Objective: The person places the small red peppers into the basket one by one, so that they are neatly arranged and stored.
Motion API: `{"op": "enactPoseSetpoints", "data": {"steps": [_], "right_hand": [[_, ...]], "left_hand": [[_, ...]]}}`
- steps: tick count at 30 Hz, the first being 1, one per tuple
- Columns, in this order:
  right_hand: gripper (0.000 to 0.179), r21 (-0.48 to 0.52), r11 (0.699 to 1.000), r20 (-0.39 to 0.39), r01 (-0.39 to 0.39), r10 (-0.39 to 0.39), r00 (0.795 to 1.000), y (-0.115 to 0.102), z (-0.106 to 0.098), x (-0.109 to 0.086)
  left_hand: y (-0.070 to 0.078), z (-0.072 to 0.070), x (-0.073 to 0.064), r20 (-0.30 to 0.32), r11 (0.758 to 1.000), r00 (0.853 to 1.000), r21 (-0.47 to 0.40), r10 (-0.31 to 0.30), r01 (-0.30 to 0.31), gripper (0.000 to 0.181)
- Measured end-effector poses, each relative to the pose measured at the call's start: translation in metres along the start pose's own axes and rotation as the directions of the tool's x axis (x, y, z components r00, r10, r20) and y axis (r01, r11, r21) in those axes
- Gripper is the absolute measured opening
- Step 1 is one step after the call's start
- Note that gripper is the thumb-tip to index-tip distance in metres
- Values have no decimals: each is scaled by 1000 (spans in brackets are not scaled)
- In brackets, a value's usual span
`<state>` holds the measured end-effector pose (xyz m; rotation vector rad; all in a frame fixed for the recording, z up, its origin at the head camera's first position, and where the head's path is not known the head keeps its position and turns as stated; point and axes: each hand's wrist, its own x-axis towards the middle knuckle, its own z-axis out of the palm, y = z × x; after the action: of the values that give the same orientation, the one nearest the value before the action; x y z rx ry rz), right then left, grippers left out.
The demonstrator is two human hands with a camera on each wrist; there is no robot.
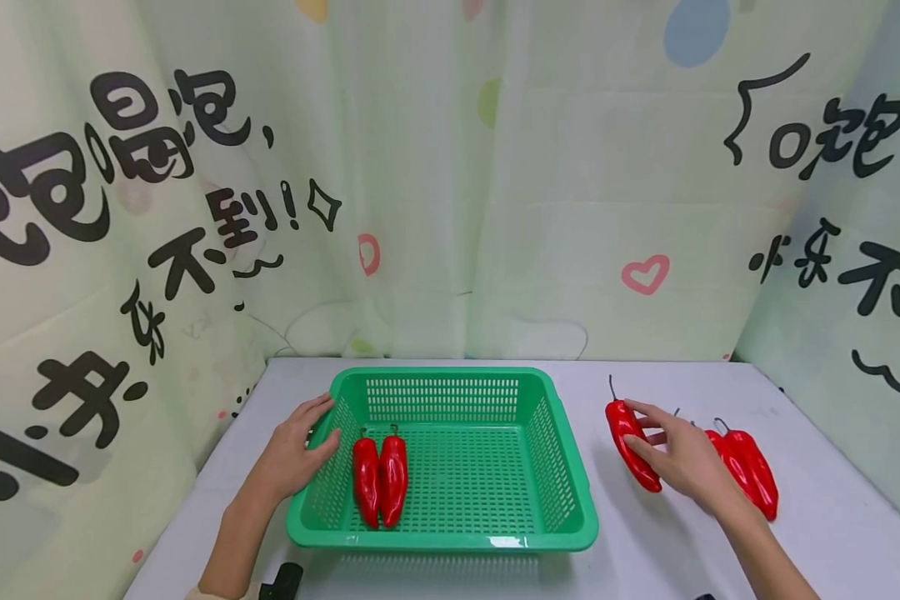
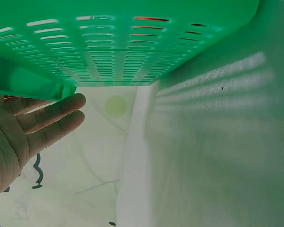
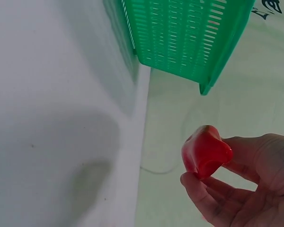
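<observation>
In the head view my right hand (image 1: 675,450) pinches a red chili pepper (image 1: 630,446) between thumb and fingers, above the table to the right of the basket. The right wrist view shows the pepper end-on (image 3: 206,151). A green plastic basket (image 1: 570,521) with slotted walls stands mid-table. Two red peppers (image 1: 393,483) lie side by side in its left part. My left hand (image 1: 292,450) rests at the basket's left rim; in the left wrist view its fingers (image 2: 57,118) are fairly straight against the rim's outside, and the thumb is hidden there.
More red peppers (image 1: 753,471) lie on the white table (image 1: 637,558) at the right, partly hidden by my right hand and forearm. A pale patterned curtain (image 1: 555,208) with black lettering closes off the back and both sides.
</observation>
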<state>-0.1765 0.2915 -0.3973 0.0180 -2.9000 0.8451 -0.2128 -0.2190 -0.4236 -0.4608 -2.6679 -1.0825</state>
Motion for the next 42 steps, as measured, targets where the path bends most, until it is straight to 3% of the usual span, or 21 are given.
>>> {"op": "enactPoseSetpoints", "data": {"steps": [21, 31, 42], "right_hand": [[76, 18, 994, -51, 107, -106, 993, -35, -9, -1], [69, 5, 975, -89, 222, -220, 971, -51, -8, 0], [68, 13, 963, -93, 271, -269, 959, -69, -7, 2]], "left_hand": [[0, 0, 1, -5, 1000, 1000, 5, 8, -8, 52], [-1, 1, 1, -11, 1000, 1000, 12, 24, -24, 50], [-1, 1, 0, -28, 998, 998, 11, 57, -57, 46]]}}
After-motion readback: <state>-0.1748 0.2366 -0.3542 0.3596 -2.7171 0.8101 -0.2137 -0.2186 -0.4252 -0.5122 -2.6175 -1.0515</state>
